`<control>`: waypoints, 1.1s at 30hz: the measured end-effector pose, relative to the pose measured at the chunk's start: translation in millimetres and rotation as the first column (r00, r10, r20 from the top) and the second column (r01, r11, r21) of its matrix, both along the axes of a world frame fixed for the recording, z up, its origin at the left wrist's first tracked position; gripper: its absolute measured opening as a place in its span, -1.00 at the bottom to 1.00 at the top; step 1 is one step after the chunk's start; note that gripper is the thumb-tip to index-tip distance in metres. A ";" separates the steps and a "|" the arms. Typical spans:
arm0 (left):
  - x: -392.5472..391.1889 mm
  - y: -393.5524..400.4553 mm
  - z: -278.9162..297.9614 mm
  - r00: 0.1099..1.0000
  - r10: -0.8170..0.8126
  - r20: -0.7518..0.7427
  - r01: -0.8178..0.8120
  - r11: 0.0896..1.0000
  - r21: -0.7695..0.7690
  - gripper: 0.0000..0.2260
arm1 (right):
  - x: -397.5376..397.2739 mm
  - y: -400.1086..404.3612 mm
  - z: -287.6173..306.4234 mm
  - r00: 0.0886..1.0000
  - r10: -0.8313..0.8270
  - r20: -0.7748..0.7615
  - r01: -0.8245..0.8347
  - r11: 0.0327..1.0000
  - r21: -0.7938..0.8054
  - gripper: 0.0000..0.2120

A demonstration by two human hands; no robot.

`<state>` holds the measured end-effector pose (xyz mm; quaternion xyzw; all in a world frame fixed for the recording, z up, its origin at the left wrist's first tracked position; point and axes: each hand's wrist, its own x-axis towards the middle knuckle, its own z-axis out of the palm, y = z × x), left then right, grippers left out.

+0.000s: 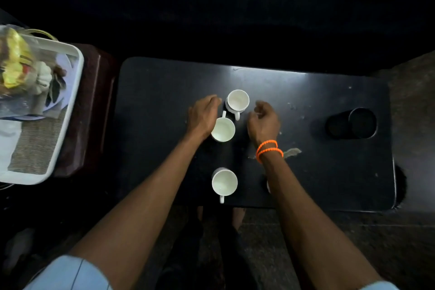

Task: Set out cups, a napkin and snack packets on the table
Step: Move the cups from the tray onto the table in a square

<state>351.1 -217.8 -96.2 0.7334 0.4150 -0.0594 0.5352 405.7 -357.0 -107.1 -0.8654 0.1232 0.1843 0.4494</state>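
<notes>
White cups on black table [164,82]: far cup [237,100], middle cup [223,129], near cup [224,182]; a fourth white sliver [268,186] lies mostly hidden behind the right forearm. Left hand [203,115] loosely curled beside the middle cup, contact unclear. Right hand [263,122] half-closed, empty, orange bracelets [268,149] at wrist. White tray [58,110] at left: blurred snack packets [16,63], woven napkin [35,148].

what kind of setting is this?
Probably a home sitting area, dimly lit, not a kitchen or lab. A low black table with a built-in cup holder holds white cups, and a white tray of snack packets sits on a dark wooden stand beside it.
</notes>
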 end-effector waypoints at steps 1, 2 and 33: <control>10.8 2.5 0.6 0.999 -0.048 -0.025 0.048 0.999 -0.001 -0.58 | 9.2 1.0 0.4 0.998 0.066 0.001 -0.066 0.998 -0.004 -0.52; 20.3 3.7 0.2 0.996 -0.080 -0.049 0.080 0.997 -0.013 -0.56 | 18.3 1.1 0.2 0.985 0.172 0.019 -0.172 0.985 -0.027 -0.44; 16.0 -162.5 0.6 0.991 0.134 0.009 -0.129 0.967 -0.221 -0.53 | 16.7 -90.0 -2.0 0.984 0.032 -0.177 -0.100 0.917 -0.387 -0.32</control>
